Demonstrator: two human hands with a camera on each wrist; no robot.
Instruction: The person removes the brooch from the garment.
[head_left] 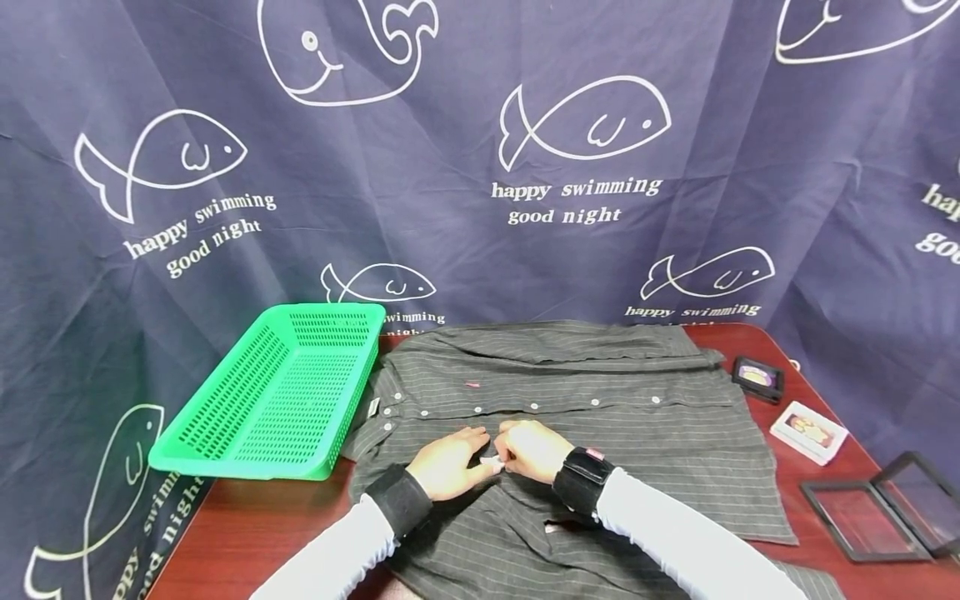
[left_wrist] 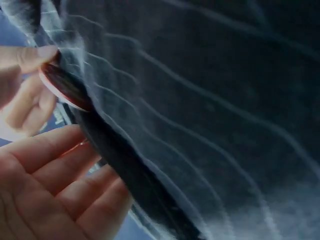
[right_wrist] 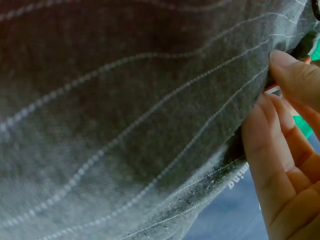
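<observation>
A dark grey pinstriped shirt (head_left: 637, 467) is spread over the table, its row of white buttons running across the middle. My right hand (head_left: 532, 450), fingers curled, pinches a thin round disc (left_wrist: 62, 87) with a dark face and pale red rim. One end of that disc meets the dark cloth edge; in the head view it shows only as a small white patch. Beside it my left hand (head_left: 448, 465) rests on the shirt, thumb and fingers spread apart. The left fingers (left_wrist: 65, 182) lie along the cloth edge in the left wrist view.
A green plastic basket (head_left: 336, 450) stands at the table's left side. Along the right are a black-framed box (head_left: 757, 379), a white-framed box (head_left: 810, 432) and an opened black-framed clear case (head_left: 866, 517). A dark blue printed curtain (head_left: 465, 242) hangs behind the table.
</observation>
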